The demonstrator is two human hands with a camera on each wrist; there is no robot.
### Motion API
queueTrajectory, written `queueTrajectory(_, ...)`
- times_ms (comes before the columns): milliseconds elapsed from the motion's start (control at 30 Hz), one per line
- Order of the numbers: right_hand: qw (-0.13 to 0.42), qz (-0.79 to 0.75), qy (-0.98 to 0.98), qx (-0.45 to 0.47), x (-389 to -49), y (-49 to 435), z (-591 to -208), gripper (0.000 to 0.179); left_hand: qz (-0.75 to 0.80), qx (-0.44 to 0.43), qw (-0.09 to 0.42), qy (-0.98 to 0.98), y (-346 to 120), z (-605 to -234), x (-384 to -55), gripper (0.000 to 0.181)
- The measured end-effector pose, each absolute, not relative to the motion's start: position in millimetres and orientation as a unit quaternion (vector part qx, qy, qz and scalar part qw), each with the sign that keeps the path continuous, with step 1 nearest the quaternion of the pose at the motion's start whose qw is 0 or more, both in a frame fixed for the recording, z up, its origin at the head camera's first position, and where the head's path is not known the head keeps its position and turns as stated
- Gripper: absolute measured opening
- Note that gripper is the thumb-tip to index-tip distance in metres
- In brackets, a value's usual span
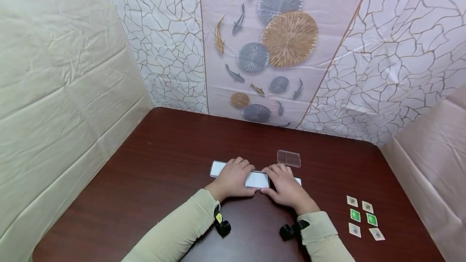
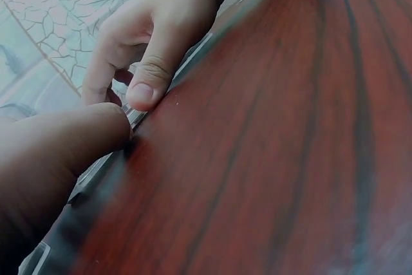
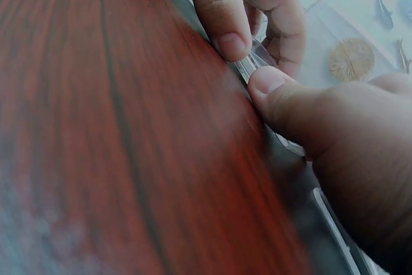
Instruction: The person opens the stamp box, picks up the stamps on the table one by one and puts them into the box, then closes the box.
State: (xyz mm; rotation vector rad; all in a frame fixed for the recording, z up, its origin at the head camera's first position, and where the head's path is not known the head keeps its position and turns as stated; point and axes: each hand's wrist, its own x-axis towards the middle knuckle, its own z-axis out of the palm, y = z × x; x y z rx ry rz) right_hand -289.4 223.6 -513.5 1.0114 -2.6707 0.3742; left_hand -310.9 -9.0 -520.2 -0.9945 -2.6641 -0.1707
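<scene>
A flat clear plastic case (image 1: 257, 180) with a white face lies on the dark table between both hands. My left hand (image 1: 234, 177) grips its left part, fingers over the far edge and thumb along the near edge. On the right end my right hand (image 1: 284, 185) holds it the same way. The clear rim (image 3: 246, 67) shows between the two thumbs in the right wrist view. Another white-faced clear case (image 1: 217, 169) sticks out left of the left hand. Beyond the right hand a white corner (image 1: 298, 181) shows, the rest hidden.
Just behind the right hand lies a clear, see-through plastic lid (image 1: 289, 158). Several small square cards, some with a green face (image 1: 355, 215), sit in two columns on the right of the table (image 1: 174, 165). Patterned cloth (image 1: 255, 92) hangs behind the table.
</scene>
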Motion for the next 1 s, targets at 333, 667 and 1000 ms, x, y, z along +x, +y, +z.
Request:
queueTrajectory(333, 0.117, 0.130, -0.925, 0.337, -292.2, 223.1, -517.4, 0.055, -0.066, -0.340, 0.126, -0.930, -12.2, -522.9, -312.1, 0.069)
queueTrajectory(667, 0.132, 0.149, -0.920, 0.336, -293.0, 227.5, -514.5, 0.052, -0.080, -0.321, 0.121, -0.936, -14.8, -521.3, -312.4, 0.070)
queueTrajectory(1000, 0.135, 0.162, -0.923, 0.321, -294.0, 241.7, -511.8, 0.053, -0.085, -0.308, 0.125, -0.939, -19.3, -522.9, -313.4, 0.064)
